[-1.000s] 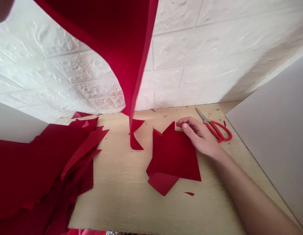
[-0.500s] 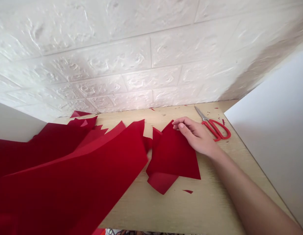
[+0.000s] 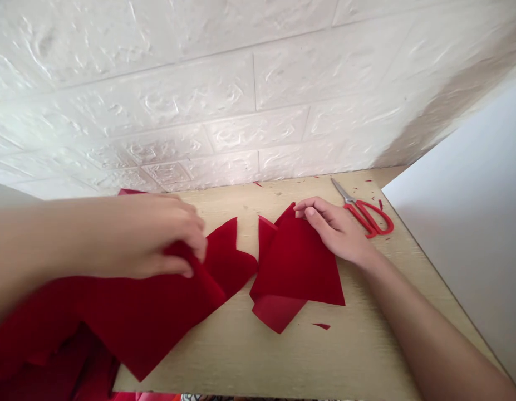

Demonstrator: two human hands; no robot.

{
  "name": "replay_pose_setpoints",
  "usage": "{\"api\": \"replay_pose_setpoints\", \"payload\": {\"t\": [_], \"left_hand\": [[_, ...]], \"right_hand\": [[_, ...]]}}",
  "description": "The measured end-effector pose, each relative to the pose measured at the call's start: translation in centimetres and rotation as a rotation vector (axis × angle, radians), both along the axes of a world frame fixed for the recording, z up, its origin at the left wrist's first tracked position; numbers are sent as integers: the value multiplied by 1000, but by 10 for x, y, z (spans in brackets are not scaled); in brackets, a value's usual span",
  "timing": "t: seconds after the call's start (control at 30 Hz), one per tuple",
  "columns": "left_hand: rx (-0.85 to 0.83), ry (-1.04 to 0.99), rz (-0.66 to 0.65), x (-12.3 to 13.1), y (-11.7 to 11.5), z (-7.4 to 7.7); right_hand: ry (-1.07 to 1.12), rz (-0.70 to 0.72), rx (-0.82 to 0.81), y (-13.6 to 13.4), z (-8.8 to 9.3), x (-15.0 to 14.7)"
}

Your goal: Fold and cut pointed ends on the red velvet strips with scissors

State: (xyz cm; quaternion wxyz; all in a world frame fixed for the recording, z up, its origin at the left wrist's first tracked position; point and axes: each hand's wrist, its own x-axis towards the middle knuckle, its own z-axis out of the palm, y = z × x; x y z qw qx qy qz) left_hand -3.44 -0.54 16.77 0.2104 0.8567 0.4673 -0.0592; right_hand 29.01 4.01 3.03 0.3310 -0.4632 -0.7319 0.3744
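1 pair of red-handled scissors [image 3: 358,208] lies at the right on a pale wooden tabletop [image 3: 224,356], its tip toward a white, brick-patterned wall [image 3: 191,94]. Small red scraps [image 3: 321,326] dot the wood. 2 plain panels flank it: white panel [image 3: 470,223] right, greyish panel [image 3: 7,195] left.

Left hand [image 3: 174,234]: at the red sheet's [image 3: 149,317] fold
Right hand [image 3: 335,228]: on the red piece [image 3: 299,267]
Scissors [image 3: 352,203]: on desk [image 3: 224,362], beside right hand

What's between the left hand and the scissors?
In the head view, from the left hand rightward: red cloth, a strip of table, a second red cloth, then the right hand.
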Motion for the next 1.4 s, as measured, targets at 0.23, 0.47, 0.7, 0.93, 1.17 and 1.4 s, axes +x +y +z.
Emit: {"api": "replay_pose_setpoints", "payload": {"t": [0.23,0.47,0.7,0.93,1.17,1.4], "left_hand": [[138,158,-75,15,3,-54],[145,-36,488,-11,-63,-48],[-83,-186,417,107,-25,-61],[169,-122,98,167,-79,-101],[269,-267,260,156,-86,-104],[62,-855,431,150,-38,-61]], "right_hand": [[-54,-25,83,1,-1,2],[-148,-119,220,-7,25,18],[-406,-135,104,2,9,20],[-360,-25,-10,-1,16,19],[194,-131,-397,-10,32,24],[587,-219,-406,-5,40,21]]}}
